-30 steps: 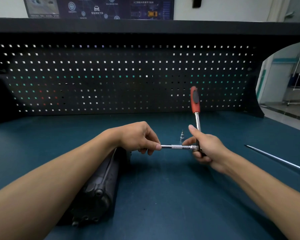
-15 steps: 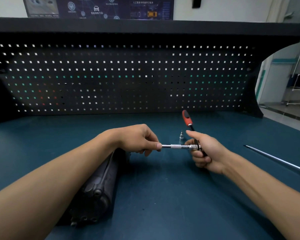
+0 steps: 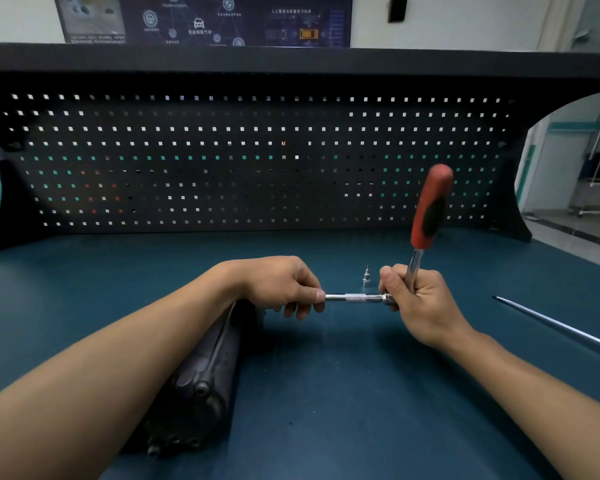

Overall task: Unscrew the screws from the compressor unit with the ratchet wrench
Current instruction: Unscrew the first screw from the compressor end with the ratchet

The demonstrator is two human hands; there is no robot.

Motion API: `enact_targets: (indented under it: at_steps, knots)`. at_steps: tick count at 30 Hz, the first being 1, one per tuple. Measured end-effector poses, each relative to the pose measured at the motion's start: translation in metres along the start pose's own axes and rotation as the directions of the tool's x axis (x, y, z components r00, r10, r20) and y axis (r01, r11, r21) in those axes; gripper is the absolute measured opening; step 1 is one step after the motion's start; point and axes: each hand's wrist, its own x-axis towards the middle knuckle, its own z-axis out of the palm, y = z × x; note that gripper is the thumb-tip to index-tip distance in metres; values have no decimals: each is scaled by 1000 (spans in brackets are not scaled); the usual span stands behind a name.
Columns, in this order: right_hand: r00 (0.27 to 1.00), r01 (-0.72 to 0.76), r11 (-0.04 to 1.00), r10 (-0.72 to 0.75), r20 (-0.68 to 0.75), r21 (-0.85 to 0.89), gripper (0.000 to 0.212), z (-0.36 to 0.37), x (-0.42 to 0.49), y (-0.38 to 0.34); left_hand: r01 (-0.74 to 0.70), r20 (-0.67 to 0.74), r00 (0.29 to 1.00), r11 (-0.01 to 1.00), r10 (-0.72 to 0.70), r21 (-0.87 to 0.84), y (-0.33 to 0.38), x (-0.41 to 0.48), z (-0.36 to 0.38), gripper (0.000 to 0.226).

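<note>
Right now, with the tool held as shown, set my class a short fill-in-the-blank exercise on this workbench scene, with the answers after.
1. The ratchet wrench has a black and ____ handle.
2. The right hand grips the wrench's metal shank, and the handle points ____, not down.
3. The left hand holds the extension bar, and the compressor unit lies under the ____ forearm.
4. The small metal bit stands ____ on the table.

Answers: red; up; left; upright
</note>
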Motion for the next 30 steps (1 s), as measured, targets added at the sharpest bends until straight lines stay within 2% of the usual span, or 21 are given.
enact_targets:
  at_steps: [5, 7, 10, 16, 20, 30]
  knots:
    - [1000, 9, 1000, -8, 25, -29, 65, -1, -1, -4, -22, -20, 1000, 1000, 21, -21, -4, 1, -1, 21]
    - [997, -61, 998, 62, 43, -24, 64, -1, -1, -4, -24, -18, 1000, 999, 24, -22, -4, 2, 0, 21]
    - [968, -243, 970, 243, 64, 0, 72, 0, 3, -4, -23, -14, 1000, 1000, 23, -21, -5, 3, 0, 20]
    - [836, -549, 832, 548, 32, 80, 65, 5, 9, -6, -25, 1, 1000, 1000, 25, -15, -5, 4, 0, 17]
    - [713, -700, 696, 695, 96, 158, 60, 4, 10, -8, -38, -1, 999, 999, 38, -19, -6, 4, 0, 16]
    - [542, -839, 497, 799, 261, 221, 56, 2, 9, -15, -36, -8, 999, 999, 36, -15, -7, 4, 1, 15]
